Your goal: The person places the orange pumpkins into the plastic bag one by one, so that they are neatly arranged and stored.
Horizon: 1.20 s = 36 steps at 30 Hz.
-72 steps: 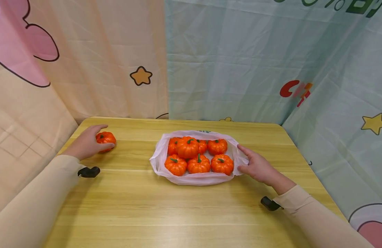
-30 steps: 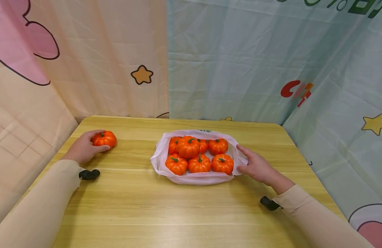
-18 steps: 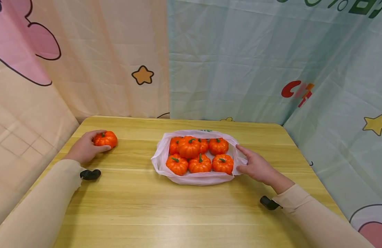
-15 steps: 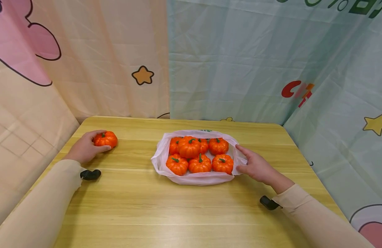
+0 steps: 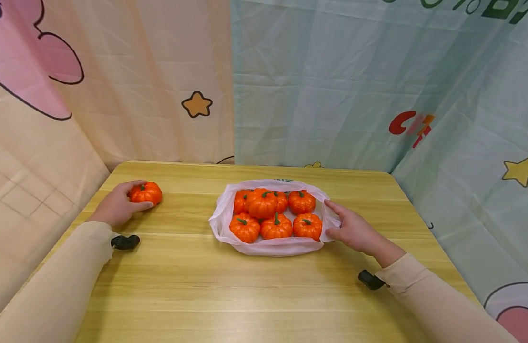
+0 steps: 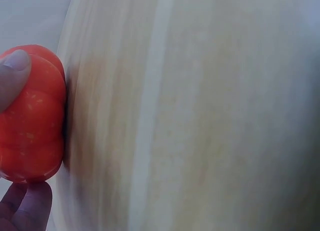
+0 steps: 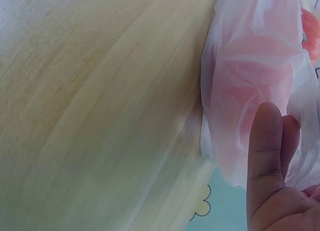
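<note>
My left hand (image 5: pixel 116 204) grips a small orange pumpkin (image 5: pixel 149 192) at the table's far left. In the left wrist view, the thumb lies across the pumpkin (image 6: pixel 37 111) and the fingertips touch its other side. At mid-table sits a pale, thin plastic bag (image 5: pixel 221 216), its mouth spread wide, with several similar pumpkins (image 5: pixel 262 204) inside, some stacked. My right hand (image 5: pixel 356 232) rests against the bag's right side, thumb and index finger apart and mostly straight. The right wrist view shows extended fingers (image 7: pixel 265 151) touching the film; the remaining fingers are partly hidden.
Both hands work over a light wooden table (image 5: pixel 247 295), whose far edge meets printed curtains (image 5: pixel 302 95). More curtain (image 5: pixel 474 157) hangs close along the right side. A black strap end (image 5: pixel 125 242) sticks out from each wrist.
My left hand came down from around the pumpkin and took hold of it, and has since stayed nearly still. My right hand has shifted very slightly left against the bag.
</note>
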### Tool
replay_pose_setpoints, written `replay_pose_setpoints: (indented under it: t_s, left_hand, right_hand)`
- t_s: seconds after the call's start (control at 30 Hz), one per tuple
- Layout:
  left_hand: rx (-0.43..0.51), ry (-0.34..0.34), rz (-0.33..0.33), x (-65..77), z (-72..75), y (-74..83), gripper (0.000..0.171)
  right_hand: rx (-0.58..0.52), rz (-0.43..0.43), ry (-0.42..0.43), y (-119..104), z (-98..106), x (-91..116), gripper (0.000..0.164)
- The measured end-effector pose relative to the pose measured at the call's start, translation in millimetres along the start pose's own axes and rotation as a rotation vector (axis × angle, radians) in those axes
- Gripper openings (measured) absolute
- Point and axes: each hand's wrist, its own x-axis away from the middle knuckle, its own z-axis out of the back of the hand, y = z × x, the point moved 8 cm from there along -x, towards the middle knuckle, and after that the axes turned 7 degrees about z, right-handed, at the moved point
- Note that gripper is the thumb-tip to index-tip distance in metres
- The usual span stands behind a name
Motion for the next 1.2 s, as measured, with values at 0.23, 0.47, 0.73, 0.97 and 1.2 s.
replay_pose_setpoints:
  t_s: [0.23, 0.47, 0.73, 0.97, 1.2]
  left_hand:
    - [0.0, 0.002, -0.007, -0.6, -1.5, 0.5, 0.086]
    - [-0.007, -0.002, -0.006, -0.7, -3.3, 0.5, 0.084]
    - [-0.056, 0.006, -0.017, -1.7, -2.0, 1.2, 0.084]
    - [-0.062, 0.065, -0.071, 1.6, 7.0, 22.5, 0.082]
    - [-0.031, 0.095, -0.123, 3.5, 18.5, 53.4, 0.08]
  right_hand:
    - [-0.001, 0.002, 0.0, 1, 1, 0, 0.088]
    - [-0.006, -0.01, -0.002, 4, 1, 0, 0.088]
    - [0.001, 0.015, 0.006, 1, 0, -1, 0.088]
    - [0.004, 0.007, 0.008, 1, 0, -1, 0.089]
    - [0.008, 0.013, 0.013, 0, 1, 0, 0.088]
